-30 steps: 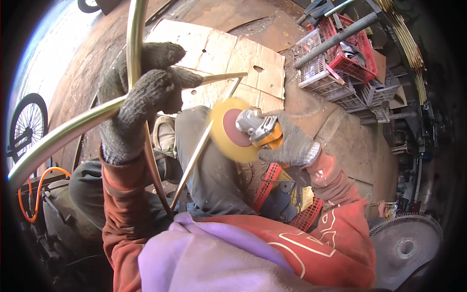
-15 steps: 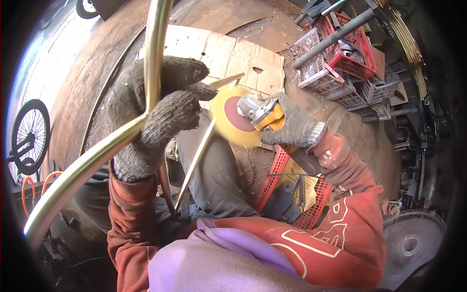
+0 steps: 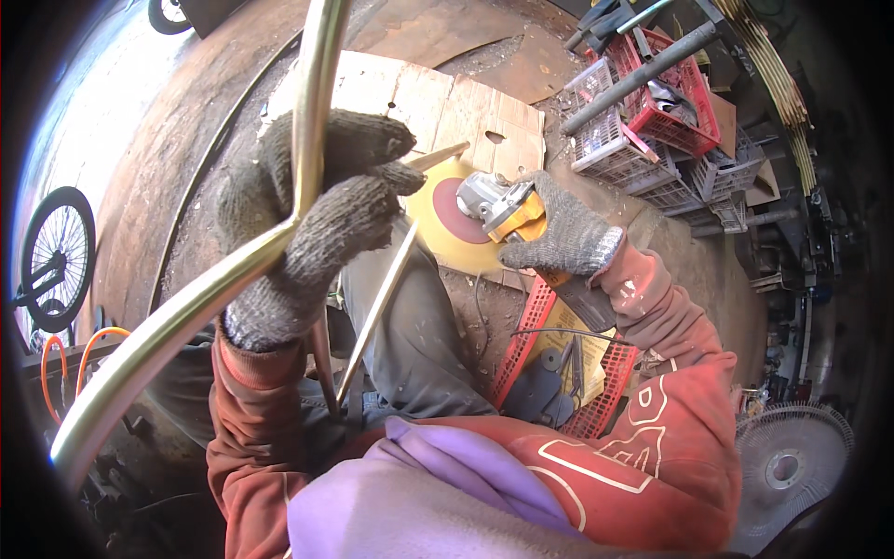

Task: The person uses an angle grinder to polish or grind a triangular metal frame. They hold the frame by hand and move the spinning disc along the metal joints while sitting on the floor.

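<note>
Grinder (image 3: 498, 207) in right hand (image 3: 568, 228) — apparently mid-spin

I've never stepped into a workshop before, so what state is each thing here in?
Left hand: gloved, closed around the metal tubing
Right hand: gloved, closed around the grinder
Grinder: held up, its disc blurred, apparently spinning
Metal tubing: held up, shiny
Cardboard: lying flat, with holes
Bicycle wheel: upright
Red basket: holding things
</note>
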The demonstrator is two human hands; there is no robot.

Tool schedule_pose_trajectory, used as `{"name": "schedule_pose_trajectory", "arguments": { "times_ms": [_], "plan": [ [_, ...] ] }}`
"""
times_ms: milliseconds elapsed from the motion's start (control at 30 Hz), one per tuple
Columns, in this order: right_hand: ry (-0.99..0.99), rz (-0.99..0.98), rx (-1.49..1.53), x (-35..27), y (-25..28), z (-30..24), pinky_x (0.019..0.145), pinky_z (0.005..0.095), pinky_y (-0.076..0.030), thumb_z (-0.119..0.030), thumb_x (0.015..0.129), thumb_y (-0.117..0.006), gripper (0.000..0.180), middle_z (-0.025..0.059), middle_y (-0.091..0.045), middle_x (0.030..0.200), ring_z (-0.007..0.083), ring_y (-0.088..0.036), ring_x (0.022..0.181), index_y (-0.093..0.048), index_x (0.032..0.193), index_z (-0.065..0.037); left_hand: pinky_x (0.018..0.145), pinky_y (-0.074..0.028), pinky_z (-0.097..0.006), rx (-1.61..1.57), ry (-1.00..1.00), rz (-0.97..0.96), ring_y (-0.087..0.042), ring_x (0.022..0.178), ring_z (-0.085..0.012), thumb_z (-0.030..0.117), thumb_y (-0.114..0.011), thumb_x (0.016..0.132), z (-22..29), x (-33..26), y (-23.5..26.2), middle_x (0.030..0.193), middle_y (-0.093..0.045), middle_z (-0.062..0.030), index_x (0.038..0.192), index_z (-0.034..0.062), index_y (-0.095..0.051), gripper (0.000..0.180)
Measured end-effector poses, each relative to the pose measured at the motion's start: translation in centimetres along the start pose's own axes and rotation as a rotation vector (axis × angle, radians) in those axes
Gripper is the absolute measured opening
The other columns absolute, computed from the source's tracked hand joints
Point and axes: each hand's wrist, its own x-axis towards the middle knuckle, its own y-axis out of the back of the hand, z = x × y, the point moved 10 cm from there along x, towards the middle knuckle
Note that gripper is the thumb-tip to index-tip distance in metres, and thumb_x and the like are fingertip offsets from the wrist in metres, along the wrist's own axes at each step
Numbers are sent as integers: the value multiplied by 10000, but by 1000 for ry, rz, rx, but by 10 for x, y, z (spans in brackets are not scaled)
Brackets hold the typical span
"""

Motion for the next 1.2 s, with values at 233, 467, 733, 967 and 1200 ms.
{"name": "schedule_pose_trajectory", "arguments": {
  "times_ms": [233, 467, 733, 967, 1200],
  "plan": [
    [-5, 9, 8, -1, 1, -5, 961, 386, -528, -409, 651, -950, 882, 205, -628, 1191, 271, -636, 1117, -472, 1250, 29, 699, -494, -273, -2, -13, -4, -610, 780, -147, 198, -623, 982, 1, 0, 0, 883, -638, -93, 1304, -100, -560, 444],
    [-32, 3, 42, -4, 2, -8, 951, 369, -529, -362, 677, -944, 870, 174, -634, 1182, 240, -631, 1105, -441, 1271, 26, 701, -499, -270, 8, -12, -19, -614, 778, -144, 194, -623, 983, 2, 0, -3, 887, -643, -92, 1304, -98, -563, 438],
    [-44, -6, 3, -3, 3, -3, 970, 374, -523, -395, 650, -957, 911, 183, -630, 1203, 250, -628, 1123, -454, 1281, 26, 702, -505, -268, 0, -16, -30, -618, 776, -142, 190, -623, 985, 3, 0, -6, 892, -649, -91, 1305, -94, -567, 432],
    [-67, -48, 39, -1, -2, -1, 984, 385, -521, -417, 632, -957, 922, 207, -622, 1219, 273, -630, 1136, -499, 1288, 39, 703, -511, -266, 1, -36, -34, -622, 774, -140, 186, -623, 986, 3, 4, -10, 896, -654, -91, 1305, -91, -570, 426],
    [-86, -51, 10, 0, 0, -10, 981, 386, -522, -428, 616, -963, 924, 198, -630, 1205, 263, -632, 1125, -519, 1281, 35, 705, -516, -263, 13, -51, -41, -626, 773, -138, 183, -624, 988, 4, 4, -14, 900, -659, -90, 1305, -88, -573, 420]
  ]
}}
